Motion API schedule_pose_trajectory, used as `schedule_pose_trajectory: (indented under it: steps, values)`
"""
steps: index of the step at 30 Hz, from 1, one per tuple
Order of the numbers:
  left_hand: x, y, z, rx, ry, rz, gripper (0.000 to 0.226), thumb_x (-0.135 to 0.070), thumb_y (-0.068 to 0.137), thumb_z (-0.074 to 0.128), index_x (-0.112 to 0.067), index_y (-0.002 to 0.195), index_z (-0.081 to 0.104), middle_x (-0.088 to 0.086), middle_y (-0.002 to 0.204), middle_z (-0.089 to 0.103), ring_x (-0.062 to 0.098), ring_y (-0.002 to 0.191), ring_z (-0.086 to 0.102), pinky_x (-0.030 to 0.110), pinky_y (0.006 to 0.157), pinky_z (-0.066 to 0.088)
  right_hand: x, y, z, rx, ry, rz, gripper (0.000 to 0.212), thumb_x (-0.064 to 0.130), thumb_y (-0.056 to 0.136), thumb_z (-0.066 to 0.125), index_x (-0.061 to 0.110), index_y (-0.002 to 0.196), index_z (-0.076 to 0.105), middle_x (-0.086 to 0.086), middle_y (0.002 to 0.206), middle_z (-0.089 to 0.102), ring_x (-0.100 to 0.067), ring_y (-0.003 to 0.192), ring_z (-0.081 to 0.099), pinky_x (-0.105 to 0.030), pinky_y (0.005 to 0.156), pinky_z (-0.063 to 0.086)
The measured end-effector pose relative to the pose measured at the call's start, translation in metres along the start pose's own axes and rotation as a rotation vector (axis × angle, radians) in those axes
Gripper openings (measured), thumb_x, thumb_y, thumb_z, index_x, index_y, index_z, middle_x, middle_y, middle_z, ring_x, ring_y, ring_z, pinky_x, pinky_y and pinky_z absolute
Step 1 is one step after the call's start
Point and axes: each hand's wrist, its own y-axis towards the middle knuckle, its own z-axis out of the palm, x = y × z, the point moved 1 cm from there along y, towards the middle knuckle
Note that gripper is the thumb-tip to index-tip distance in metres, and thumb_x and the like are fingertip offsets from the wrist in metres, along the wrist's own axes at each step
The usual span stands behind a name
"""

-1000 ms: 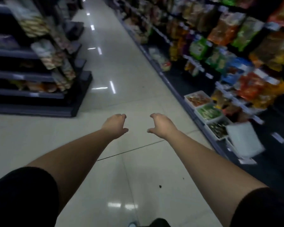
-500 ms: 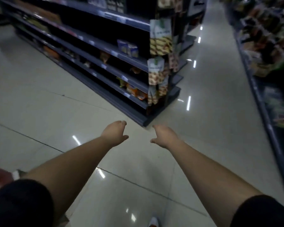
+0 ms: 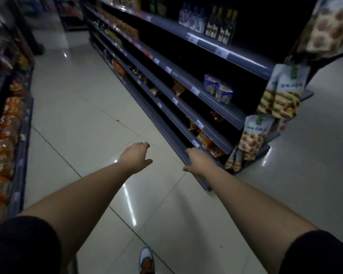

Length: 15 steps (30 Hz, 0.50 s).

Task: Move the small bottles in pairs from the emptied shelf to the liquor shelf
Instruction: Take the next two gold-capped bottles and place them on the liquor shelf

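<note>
We have turned from the snack aisle; a shelving unit (image 3: 222,54) bearing dark bottles (image 3: 221,26) now faces us. Left hand (image 3: 136,158) and right hand (image 3: 199,162): loosely curled, empty. Likely walking between shelves.

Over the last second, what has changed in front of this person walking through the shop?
The view has swung left: the snack aisle seen a second ago is gone, and the dark grey shelf unit with dark glass bottles on its top shelf now fills the right side, closer than before. Nothing was grasped or released. The bare left hand and right hand stay stretched forward, empty.
</note>
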Motion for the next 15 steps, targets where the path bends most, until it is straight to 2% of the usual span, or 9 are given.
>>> schedule_pose_trajectory:
  steps: [7, 12, 15]
  values:
    - [0.081, 0.137, -0.058, -0.017, -0.021, -0.011, 0.064, -0.039, 0.092, 0.068, -0.011, 0.146, 0.046, 0.008, 0.143, 0.057, 0.027, 0.128, 0.055, 0.037, 0.102, 0.047, 0.047, 0.147, -0.059, -0.037, 0.032, 0.017, 0.072, 0.04, 0.089, 0.077, 0.008, 0.145, 0.046, -0.012, 0.146, 0.053, -0.032, 0.133, 0.053, -0.045, 0.107, 0.049]
    - [0.097, 0.239, -0.09, -0.028, -0.002, 0.044, 0.064, -0.038, 0.092, 0.069, -0.011, 0.146, 0.046, 0.009, 0.143, 0.057, 0.028, 0.128, 0.056, 0.038, 0.103, 0.048, 0.058, 0.24, -0.1, -0.08, 0.045, 0.0, 0.067, 0.039, 0.088, 0.078, 0.008, 0.14, 0.05, -0.013, 0.141, 0.055, -0.032, 0.129, 0.056, -0.041, 0.103, 0.05]
    - [0.096, 0.307, -0.108, -0.047, 0.009, 0.086, 0.064, -0.037, 0.093, 0.069, -0.011, 0.147, 0.045, 0.009, 0.143, 0.057, 0.028, 0.129, 0.056, 0.037, 0.103, 0.048, 0.048, 0.299, -0.123, -0.093, 0.085, 0.02, 0.069, 0.037, 0.089, 0.078, 0.008, 0.144, 0.047, -0.012, 0.144, 0.054, -0.032, 0.134, 0.053, -0.041, 0.105, 0.048]
